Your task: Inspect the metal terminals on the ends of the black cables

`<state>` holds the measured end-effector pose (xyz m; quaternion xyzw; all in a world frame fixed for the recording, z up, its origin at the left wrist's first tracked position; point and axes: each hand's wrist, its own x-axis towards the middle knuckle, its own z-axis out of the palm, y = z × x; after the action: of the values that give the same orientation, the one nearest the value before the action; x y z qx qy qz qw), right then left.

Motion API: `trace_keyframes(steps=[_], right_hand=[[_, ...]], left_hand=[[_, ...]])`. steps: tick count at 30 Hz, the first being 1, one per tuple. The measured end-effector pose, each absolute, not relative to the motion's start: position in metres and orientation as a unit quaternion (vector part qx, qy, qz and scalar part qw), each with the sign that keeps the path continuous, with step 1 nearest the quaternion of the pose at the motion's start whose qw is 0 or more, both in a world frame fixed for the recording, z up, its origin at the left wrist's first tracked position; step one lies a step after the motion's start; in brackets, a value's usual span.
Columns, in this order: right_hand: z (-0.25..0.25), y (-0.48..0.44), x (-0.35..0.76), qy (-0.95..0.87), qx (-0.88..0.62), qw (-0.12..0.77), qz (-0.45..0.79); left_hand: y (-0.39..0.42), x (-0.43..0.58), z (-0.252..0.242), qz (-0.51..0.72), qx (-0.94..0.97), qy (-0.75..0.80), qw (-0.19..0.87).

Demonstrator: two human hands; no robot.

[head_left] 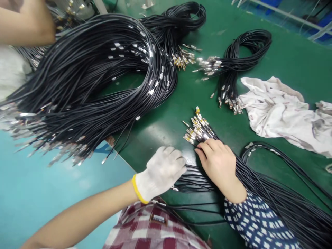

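Observation:
My left hand [166, 169], in a white knit glove with a yellow cuff, is closed at the end of several black cables [197, 181] near the table's front edge. Its fingertips are turned away and partly hidden. My right hand [218, 164], bare with a dark patterned sleeve, grips a thick bundle of black cables [256, 183] just below its end. Metal and yellowish terminals [198, 128] fan out beyond the right fingers. The rest of that bundle runs off toward the lower right. A few loose cables [197, 207] lie nearer my plaid apron.
A large looped heap of black cables [155, 86] covers the left, its ends hanging past the table edge. Two coiled bundles, one at the back [181, 19] and one at right [249, 48], lie beyond. White cloth [280, 107] is at right. Another person's arm [26, 26] reaches in upper left.

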<state>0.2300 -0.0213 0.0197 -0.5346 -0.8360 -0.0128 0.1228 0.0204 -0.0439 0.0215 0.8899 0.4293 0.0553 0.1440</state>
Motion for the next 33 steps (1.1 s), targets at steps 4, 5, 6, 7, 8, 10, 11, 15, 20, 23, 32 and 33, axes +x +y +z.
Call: trace_keyframes(steps=[4, 5, 6, 7, 8, 10, 11, 15, 20, 23, 32, 33], right_hand=[[0.022, -0.027, 0.231, -0.824, -0.536, 0.182, 0.039], [0.024, -0.029, 0.232, -0.819, -0.533, 0.203, 0.068], [0.026, -0.032, 0.232, -0.815, -0.528, 0.220, 0.097], [0.028, -0.034, 0.233, -0.812, -0.520, 0.233, 0.122], [0.029, -0.036, 0.233, -0.812, -0.512, 0.242, 0.140], [0.030, -0.041, 0.233, -0.815, -0.498, 0.249, 0.158], [0.030, -0.042, 0.233, -0.818, -0.494, 0.249, 0.160], [0.030, -0.046, 0.232, -0.829, -0.477, 0.243, 0.161], [0.032, -0.042, 0.220, -0.819, -0.478, 0.238, 0.208], [0.032, -0.038, 0.212, -0.807, -0.474, 0.234, 0.264], [0.034, -0.038, 0.209, -0.772, -0.496, 0.232, 0.324], [0.034, -0.038, 0.207, -0.762, -0.501, 0.233, 0.338]], left_hand=[[-0.043, 0.020, 0.024, 0.049, 0.883, 0.426, 0.192], [-0.041, 0.018, 0.025, 0.076, 0.854, 0.461, 0.227], [-0.039, 0.016, 0.027, 0.114, 0.813, 0.503, 0.270], [-0.038, 0.014, 0.028, 0.152, 0.762, 0.543, 0.318], [-0.036, 0.013, 0.029, 0.184, 0.707, 0.578, 0.364], [-0.033, 0.013, 0.031, 0.215, 0.617, 0.617, 0.439], [-0.032, 0.014, 0.033, 0.218, 0.593, 0.621, 0.465], [-0.030, 0.021, 0.036, 0.213, 0.610, 0.582, 0.494], [-0.031, 0.022, 0.033, 0.201, 0.653, 0.566, 0.462], [-0.033, 0.019, 0.031, 0.181, 0.686, 0.565, 0.422], [-0.028, 0.017, 0.042, 0.215, 0.606, 0.569, 0.513], [-0.027, 0.018, 0.042, 0.218, 0.607, 0.567, 0.513]])
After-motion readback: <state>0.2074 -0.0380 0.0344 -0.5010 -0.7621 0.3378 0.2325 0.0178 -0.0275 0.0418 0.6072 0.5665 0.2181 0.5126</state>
